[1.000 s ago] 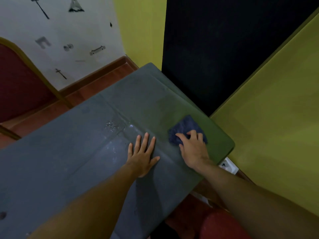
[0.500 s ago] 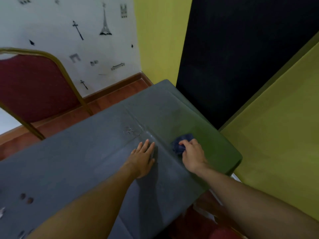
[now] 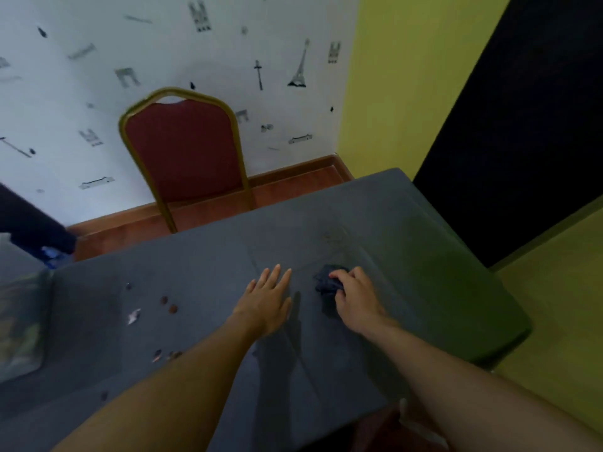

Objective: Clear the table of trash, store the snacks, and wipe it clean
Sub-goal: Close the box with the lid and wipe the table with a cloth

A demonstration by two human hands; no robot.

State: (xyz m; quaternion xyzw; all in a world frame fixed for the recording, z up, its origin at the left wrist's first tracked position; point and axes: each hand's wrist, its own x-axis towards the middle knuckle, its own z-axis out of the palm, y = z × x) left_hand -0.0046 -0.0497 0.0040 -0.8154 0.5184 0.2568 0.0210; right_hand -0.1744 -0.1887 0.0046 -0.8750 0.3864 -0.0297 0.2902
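A dark blue cloth (image 3: 327,283) lies bunched on the grey table (image 3: 202,275), and my right hand (image 3: 355,298) grips it with curled fingers. To its left my left hand (image 3: 266,300) rests flat on the tabletop, fingers straight. Small crumbs (image 3: 168,305) and a pale scrap of wrapper (image 3: 133,316) lie on the table further left. More crumbs (image 3: 166,355) sit near my left forearm.
A red chair with a gold frame (image 3: 184,151) stands behind the table against the patterned wall. A blurred pale object (image 3: 19,324) sits at the table's left end. The table's right end (image 3: 509,324) borders a yellow-green wall.
The cloth went from spread under my right fingers to bunched in my grip, pulled toward the table's middle. The view swung left and up, bringing in the chair and crumbs.
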